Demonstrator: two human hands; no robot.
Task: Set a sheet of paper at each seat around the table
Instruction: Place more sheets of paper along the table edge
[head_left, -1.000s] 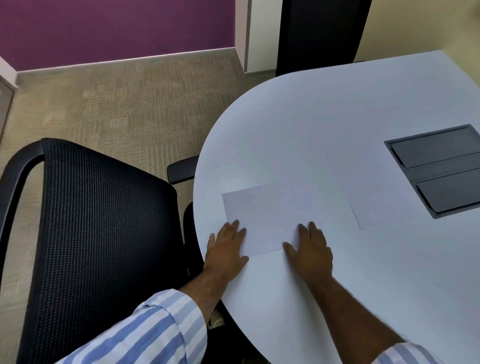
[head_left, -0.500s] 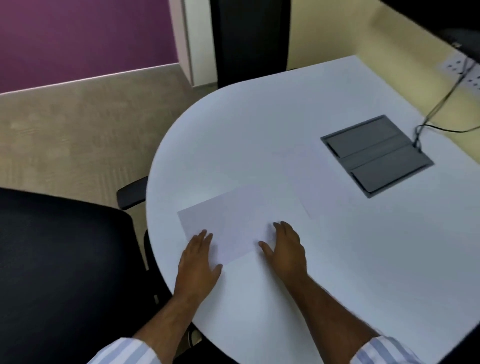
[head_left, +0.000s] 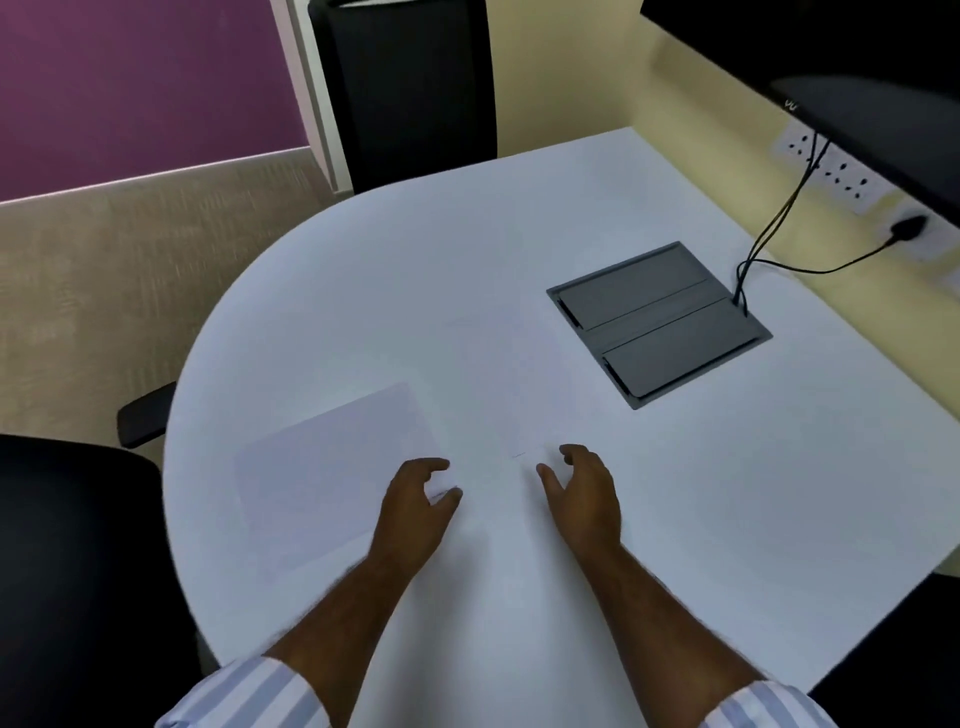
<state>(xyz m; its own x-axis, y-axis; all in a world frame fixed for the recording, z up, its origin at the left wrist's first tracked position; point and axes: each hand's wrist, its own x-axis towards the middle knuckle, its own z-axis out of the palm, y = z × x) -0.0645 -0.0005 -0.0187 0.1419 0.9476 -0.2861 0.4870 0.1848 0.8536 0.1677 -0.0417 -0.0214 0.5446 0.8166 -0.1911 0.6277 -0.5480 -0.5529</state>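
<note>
One white sheet of paper (head_left: 332, 473) lies flat on the white table (head_left: 701, 519), near the left edge in front of a black chair (head_left: 67, 571). A second, faint sheet (head_left: 509, 379) lies in the middle of the table beside the grey panel. My left hand (head_left: 415, 509) hovers at the right corner of the first sheet, fingers curled and apart; I see nothing gripped. My right hand (head_left: 584, 493) hovers just right of it, near the second sheet's near corner, fingers loosely curled, holding nothing.
A grey cable hatch (head_left: 660, 322) is set into the table at the right, with black cables (head_left: 769, 234) running to wall sockets (head_left: 831, 171). A second black chair (head_left: 410, 88) stands at the far side. A dark screen (head_left: 857, 78) overhangs the right wall.
Both hands have left the first sheet, where they lay flat, and moved right with fingers now curled. My view has swung right, showing more of the table and wall.
</note>
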